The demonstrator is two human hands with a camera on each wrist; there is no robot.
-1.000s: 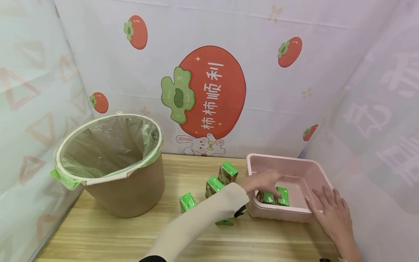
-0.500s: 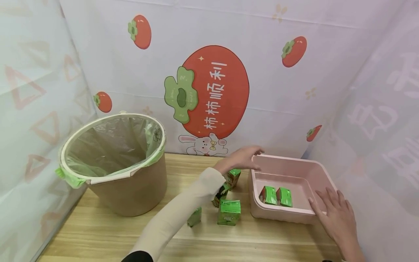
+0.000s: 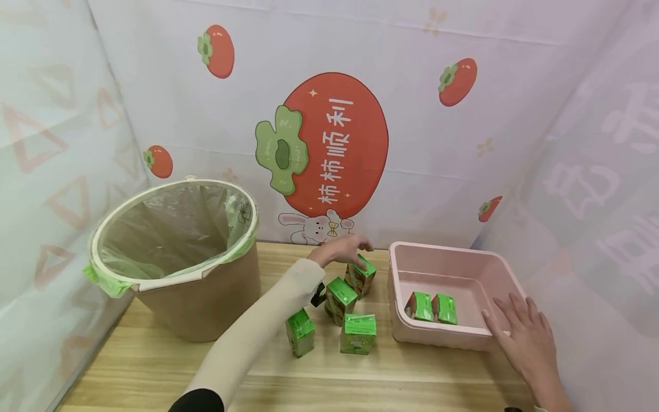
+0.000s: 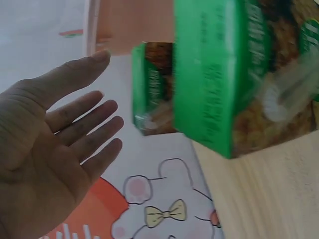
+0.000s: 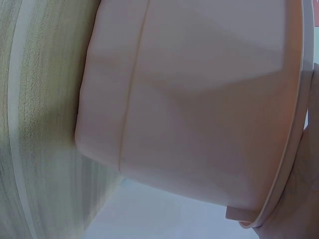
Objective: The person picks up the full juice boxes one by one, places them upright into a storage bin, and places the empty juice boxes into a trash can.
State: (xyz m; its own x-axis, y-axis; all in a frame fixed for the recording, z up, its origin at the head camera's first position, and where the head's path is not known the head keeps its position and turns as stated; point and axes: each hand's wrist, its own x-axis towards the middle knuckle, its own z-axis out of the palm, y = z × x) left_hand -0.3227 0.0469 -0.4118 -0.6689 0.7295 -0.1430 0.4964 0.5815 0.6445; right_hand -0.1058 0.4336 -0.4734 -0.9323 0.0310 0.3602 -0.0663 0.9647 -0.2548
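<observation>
My left hand (image 3: 341,250) is at the far drink carton (image 3: 360,278), a small green-topped box with brown sides. Its fingers reach over the carton's back, and nothing is in its grasp. In the left wrist view the left hand (image 4: 62,127) shows a spread palm, apart from a near carton (image 4: 209,69) and a farther one (image 4: 154,87). Three more cartons stand closer to me, among them a middle carton (image 3: 341,298) and a front carton (image 3: 358,334). My right hand (image 3: 526,335) rests, fingers extended, on the right front rim of a pink bin (image 3: 443,253).
Two cartons, one on the left (image 3: 423,306) and one on the right (image 3: 445,309), sit side by side in the bin's front left corner. A lined brown bucket (image 3: 221,303) stands at the left. Behind the wooden table (image 3: 309,380) hangs a printed curtain (image 3: 422,189).
My left hand has come away from the cartons inside the bin and moved left to the far carton on the table. My right hand has stayed on the bin's rim.
</observation>
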